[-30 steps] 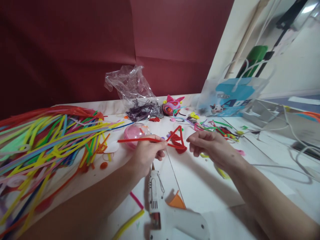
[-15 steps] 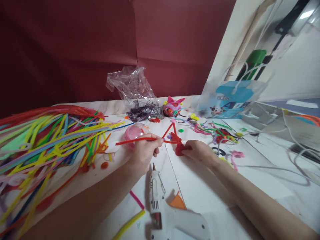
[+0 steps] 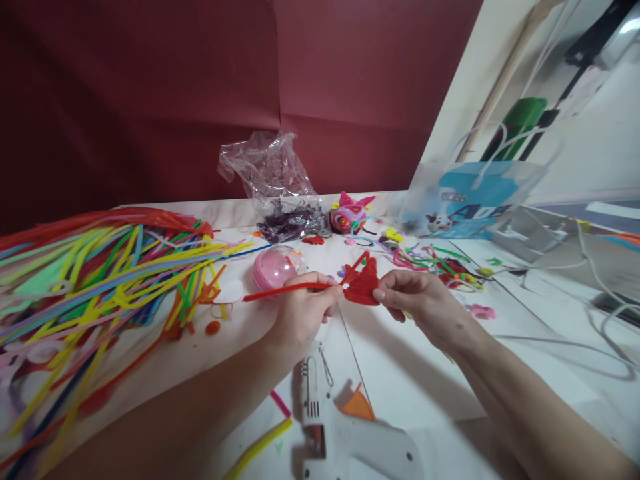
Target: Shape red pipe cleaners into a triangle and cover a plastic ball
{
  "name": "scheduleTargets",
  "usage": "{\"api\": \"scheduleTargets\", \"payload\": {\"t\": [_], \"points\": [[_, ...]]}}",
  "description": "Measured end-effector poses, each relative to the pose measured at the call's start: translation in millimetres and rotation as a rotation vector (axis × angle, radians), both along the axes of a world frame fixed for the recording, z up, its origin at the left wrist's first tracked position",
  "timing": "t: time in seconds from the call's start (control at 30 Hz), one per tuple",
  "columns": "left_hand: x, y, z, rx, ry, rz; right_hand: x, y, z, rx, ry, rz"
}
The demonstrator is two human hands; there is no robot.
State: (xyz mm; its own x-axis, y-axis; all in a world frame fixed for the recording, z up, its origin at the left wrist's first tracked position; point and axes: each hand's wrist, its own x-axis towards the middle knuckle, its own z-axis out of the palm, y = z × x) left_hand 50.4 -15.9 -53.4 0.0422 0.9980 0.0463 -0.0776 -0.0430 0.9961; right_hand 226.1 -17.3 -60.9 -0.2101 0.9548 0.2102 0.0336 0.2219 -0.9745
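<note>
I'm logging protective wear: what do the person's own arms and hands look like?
The left hand and right hand are ungloved, with no ring or watch visible. The left forearm and right forearm show no sleeves or bracelets.

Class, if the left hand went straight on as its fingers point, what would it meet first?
Probably the red, fuzzy, roughly triangular piece held by the right hand, though depth is unclear.
</note>
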Motion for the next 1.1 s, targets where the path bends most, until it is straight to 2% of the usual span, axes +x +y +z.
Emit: {"api": "scheduleTargets", "payload": {"t": [0.27,0.47,0.6,0.8,1.1], "points": [[-2.8,-0.3,-1.7,-0.013,0.043,-0.053,3.4,3.0,2.1,-0.014,-0.017,-0.017],[-2.0,-3.2,0.6,-0.02,0.034,-0.069,1.5,3.5,-1.5,-0.077,0.1,0.041],[-2.1,-3.0,0.6,-0.027,0.046,-0.072,-1.3,2.6,-0.1,-0.104,0.161,0.033],[-2.6,-2.1,-0.1,-0.01,0.042,-0.08,-2.5,1.8,-0.7,-0.09,0.143,0.041],[-0.8,-3.3,-0.7,-0.043,0.041,-0.079,-7.7,-1.4,-0.9,-0.117,0.215,-0.041]]}}
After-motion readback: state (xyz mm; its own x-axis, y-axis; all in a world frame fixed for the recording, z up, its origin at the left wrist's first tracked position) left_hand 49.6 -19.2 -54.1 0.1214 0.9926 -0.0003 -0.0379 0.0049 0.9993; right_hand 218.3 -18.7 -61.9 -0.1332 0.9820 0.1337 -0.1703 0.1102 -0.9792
